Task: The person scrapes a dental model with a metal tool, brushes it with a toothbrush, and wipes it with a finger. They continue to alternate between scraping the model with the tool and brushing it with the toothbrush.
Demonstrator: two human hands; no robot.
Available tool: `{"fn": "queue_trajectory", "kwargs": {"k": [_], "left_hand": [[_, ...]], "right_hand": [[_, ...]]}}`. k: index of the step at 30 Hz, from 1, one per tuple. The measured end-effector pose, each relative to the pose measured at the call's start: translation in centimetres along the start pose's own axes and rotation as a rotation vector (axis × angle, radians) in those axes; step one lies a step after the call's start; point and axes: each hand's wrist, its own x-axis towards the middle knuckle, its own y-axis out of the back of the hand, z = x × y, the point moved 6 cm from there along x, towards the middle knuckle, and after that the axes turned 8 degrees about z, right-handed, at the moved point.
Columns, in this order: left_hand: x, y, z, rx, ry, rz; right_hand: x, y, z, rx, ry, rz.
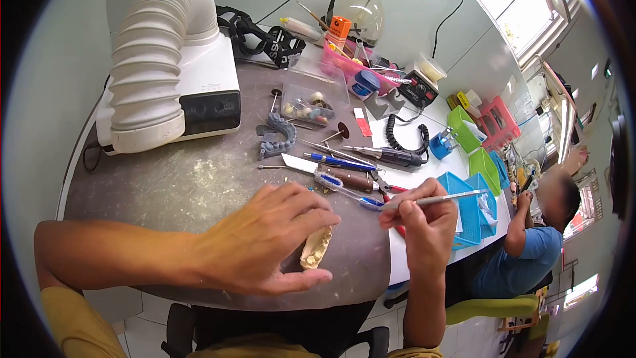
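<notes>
My left hand [278, 238] rests low over the bench, its fingers and thumb curved around the two ends of a cream plaster dental model [316, 249]. Part of the model lies hidden under the fingers. My right hand [426, 222] is raised at the bench's right edge, pinching a slim metal hand tool [457, 196] that points to the right. Just behind the hands lie a clear-handled brush with blue bristles [329, 181], a knife with a wooden handle [351, 178], a blue pen [339, 162] and red-handled pliers [386, 195], partly covered.
A grey dental arch model [278, 136], a clear plastic box [311, 103] and a corded handpiece [391, 154] lie farther back. A white ribbed hose [147, 59] stands at left. Blue baskets [464, 219] are at right, beyond them a seated person in a blue shirt [523, 265].
</notes>
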Motion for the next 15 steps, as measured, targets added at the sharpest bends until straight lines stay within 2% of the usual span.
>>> {"fn": "queue_trajectory", "kwargs": {"k": [5, 13, 15], "left_hand": [[0.3, 1.6, -0.5, -0.107, 0.073, 0.2], [0.3, 1.6, -0.6, -0.279, 0.086, 0.246], [0.1, 1.5, -0.7, -0.341, 0.091, 0.244]], "right_hand": [[-2.8, -2.1, 0.1, 0.07, -0.013, -0.058], [-4.0, -3.7, 0.9, 0.01, 0.029, -0.162], [-4.3, -3.8, 1.0, -0.083, 0.154, -0.161]]}}
